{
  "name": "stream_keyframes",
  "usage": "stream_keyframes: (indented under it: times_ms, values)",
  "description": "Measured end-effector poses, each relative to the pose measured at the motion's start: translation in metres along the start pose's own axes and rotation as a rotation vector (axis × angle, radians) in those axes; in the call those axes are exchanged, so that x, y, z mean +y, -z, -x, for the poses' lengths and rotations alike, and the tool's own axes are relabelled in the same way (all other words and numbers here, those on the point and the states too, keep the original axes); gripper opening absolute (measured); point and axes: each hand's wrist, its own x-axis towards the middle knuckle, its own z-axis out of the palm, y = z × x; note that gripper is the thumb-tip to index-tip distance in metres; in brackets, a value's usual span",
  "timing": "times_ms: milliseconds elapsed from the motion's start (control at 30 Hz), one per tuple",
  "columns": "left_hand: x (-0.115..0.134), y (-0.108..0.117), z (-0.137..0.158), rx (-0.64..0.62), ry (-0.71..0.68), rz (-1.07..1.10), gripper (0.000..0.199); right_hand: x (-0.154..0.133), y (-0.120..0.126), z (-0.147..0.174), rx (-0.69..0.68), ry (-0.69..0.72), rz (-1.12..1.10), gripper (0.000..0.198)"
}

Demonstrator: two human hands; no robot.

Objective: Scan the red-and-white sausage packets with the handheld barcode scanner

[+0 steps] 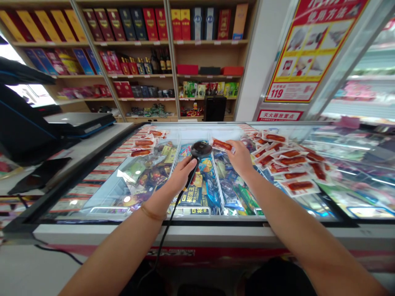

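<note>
My left hand [182,174] is wrapped round the handle of a black corded barcode scanner [201,149], its round head raised above the freezer's glass top. Between the fingers of my right hand [240,157] is a packaged sausage [221,144], reddish in a clear and white wrapper, just right of the scanner head. A heap of similar sausage packs [288,160] lies on the glass to the right of my right hand. Several more packs [143,143] lie on the glass at the left. The scanner's cable [166,230] runs down past my left wrist.
Beneath the glass of the chest freezer [197,228], wire dividers separate frozen goods [191,195]. A scale [82,123] and a dark machine [24,111] stand on the left counter. Shelves of boxes and bottles [132,61] rise behind; a poster [314,49] hangs at the right.
</note>
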Motion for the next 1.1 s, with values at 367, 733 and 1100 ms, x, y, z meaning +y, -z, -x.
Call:
stream_keyframes:
  times_ms: [367,733,1100]
  values:
    - [0.000,0.001,0.001,-0.048,-0.010,-0.016,0.041,0.001,0.000,0.000,0.012,0.014,0.011,0.035]
    - [-0.002,0.005,-0.007,0.169,0.052,-0.036,0.041,0.000,-0.027,0.000,-0.035,0.003,-0.036,0.032]
    - [0.055,0.129,-0.001,0.684,0.000,0.035,0.035,-0.134,-0.149,-0.100,-0.290,0.040,-0.267,0.037]
